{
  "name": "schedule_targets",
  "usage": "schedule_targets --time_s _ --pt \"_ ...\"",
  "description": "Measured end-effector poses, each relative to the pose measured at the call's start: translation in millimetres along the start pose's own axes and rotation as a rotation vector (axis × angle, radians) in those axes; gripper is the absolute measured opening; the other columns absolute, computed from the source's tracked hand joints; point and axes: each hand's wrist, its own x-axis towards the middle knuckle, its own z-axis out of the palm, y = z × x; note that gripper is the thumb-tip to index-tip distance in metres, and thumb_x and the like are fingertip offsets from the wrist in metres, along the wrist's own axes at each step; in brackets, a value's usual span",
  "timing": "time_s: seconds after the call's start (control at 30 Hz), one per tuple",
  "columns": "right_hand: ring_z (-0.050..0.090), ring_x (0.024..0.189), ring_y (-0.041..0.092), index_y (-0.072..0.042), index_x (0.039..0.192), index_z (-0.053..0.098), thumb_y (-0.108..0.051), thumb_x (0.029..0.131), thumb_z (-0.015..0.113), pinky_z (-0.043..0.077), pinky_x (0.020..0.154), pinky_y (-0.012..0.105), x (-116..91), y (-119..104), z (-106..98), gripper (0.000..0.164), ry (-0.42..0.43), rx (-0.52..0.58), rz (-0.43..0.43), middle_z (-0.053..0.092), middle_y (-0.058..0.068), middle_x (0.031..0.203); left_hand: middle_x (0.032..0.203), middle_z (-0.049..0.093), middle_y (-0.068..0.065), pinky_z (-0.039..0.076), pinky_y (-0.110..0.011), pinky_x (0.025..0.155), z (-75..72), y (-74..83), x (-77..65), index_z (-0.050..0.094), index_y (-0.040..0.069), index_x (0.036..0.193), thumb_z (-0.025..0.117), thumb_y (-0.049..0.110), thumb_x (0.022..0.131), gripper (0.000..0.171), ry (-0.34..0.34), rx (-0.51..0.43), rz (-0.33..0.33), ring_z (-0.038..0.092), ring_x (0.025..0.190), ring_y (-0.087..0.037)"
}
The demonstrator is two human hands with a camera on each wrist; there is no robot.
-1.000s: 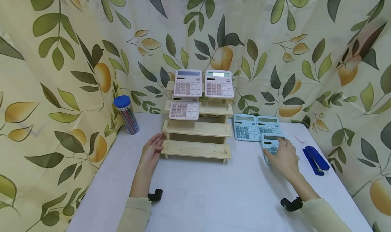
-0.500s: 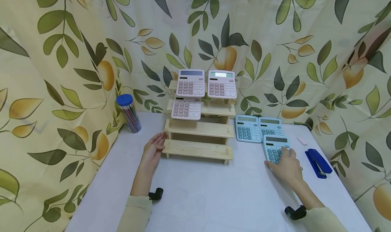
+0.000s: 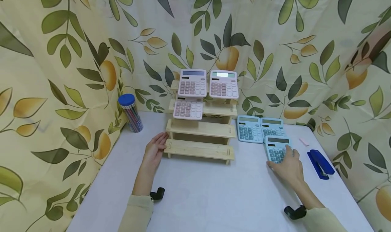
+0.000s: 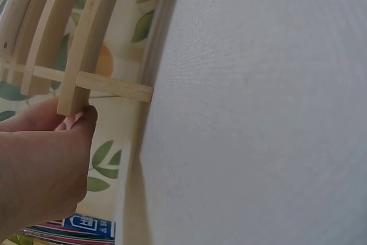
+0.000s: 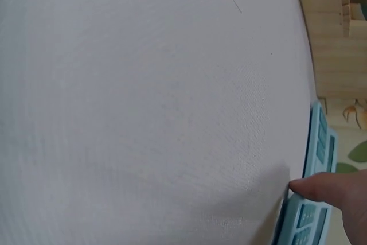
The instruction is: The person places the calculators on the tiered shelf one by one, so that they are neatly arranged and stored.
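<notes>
My left hand (image 3: 152, 151) is at the left end of a stepped wooden display rack (image 3: 198, 147). In the left wrist view its thumb and fingers pinch the end of the lowest step (image 4: 86, 55). My right hand (image 3: 289, 168) holds a light-blue calculator (image 3: 276, 154) lying on the table, thumb at its lower left edge and fingers along the right side. The hand hides the calculator's lower right part. Two more blue calculators, one on the left (image 3: 249, 130) and one on the right (image 3: 273, 126), lie just behind it.
Three pink calculators stand on the rack: two on top, a left one (image 3: 192, 83) and a right one (image 3: 224, 84), and one lower (image 3: 188, 109). A tub of pencils (image 3: 131, 113) stands left. Right of my hand lie a blue stapler (image 3: 320, 164) and a pink eraser (image 3: 304, 142).
My right hand has slid from the upper part of the front blue calculator toward its lower end, uncovering its display. The left hand stays at the rack. The head view has shifted slightly.
</notes>
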Motion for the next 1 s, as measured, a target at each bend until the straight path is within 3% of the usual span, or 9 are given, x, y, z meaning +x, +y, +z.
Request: schedule_targets --time_s 0.4,0.63,1.0 --pt "0.037 0.125 0.071 0.001 0.165 0.001 -0.036 0.081 0.083 0.038 0.103 0.081 -1.1 1.4 5.8 0.123 0.038 0.024 -0.009 0.012 0.042 0.161 0.165 0.030 -0.028 0.030 -0.034 0.125 0.2 -0.1 0.7 0.024 -0.010 0.159 0.032 -0.032 0.083 0.079 0.011 0.008 -0.014 0.032 0.154 -0.035" --pt "0.040 0.115 0.068 0.001 0.165 0.002 -0.033 0.084 0.080 0.039 0.095 0.080 -3.7 0.8 7.2 0.117 0.083 0.027 -0.055 0.015 0.042 0.160 0.165 0.030 -0.029 0.030 -0.034 0.125 0.1 0.4 -0.6 0.024 -0.011 0.159 0.032 -0.032 0.083 0.079 0.005 0.014 -0.003 0.032 0.154 -0.035" --pt "0.035 0.124 0.071 -0.001 0.165 0.006 -0.032 0.087 0.077 0.034 0.100 0.083 -9.6 -11.3 -1.9 0.110 0.126 0.038 -0.079 0.018 0.041 0.160 0.165 0.031 -0.028 0.030 -0.034 0.125 0.1 0.2 -0.2 0.025 -0.010 0.159 0.033 -0.032 0.084 0.078 0.012 0.013 -0.009 0.032 0.154 -0.035"
